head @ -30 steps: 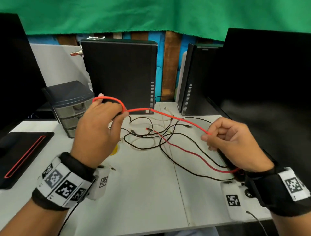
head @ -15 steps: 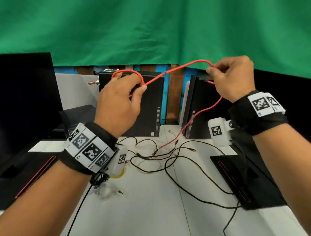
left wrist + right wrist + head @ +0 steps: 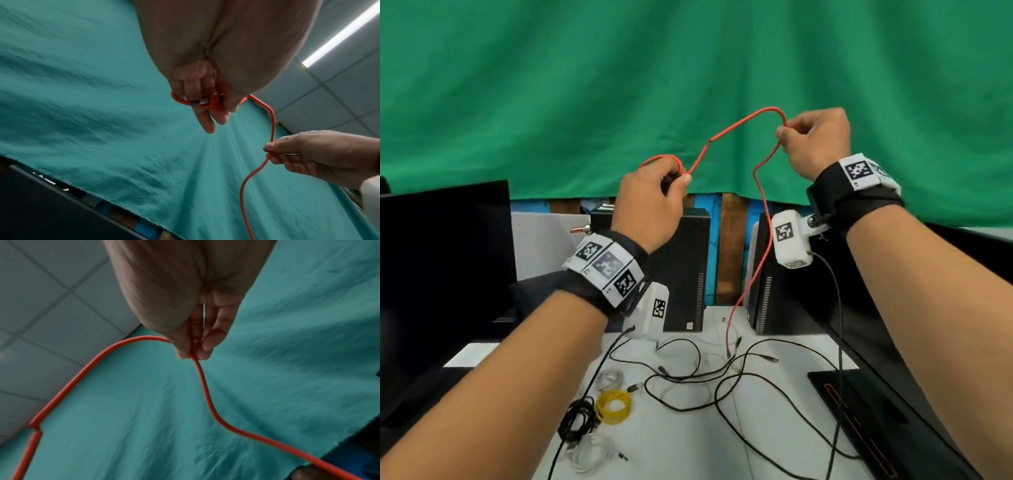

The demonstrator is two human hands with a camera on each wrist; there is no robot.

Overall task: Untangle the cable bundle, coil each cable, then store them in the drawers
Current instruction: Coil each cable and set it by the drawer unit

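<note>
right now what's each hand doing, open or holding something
Left hand: closed on a small loop at the plug end of the red cable.
Right hand: pinching the same red cable further along, the rest hanging to the table.
</note>
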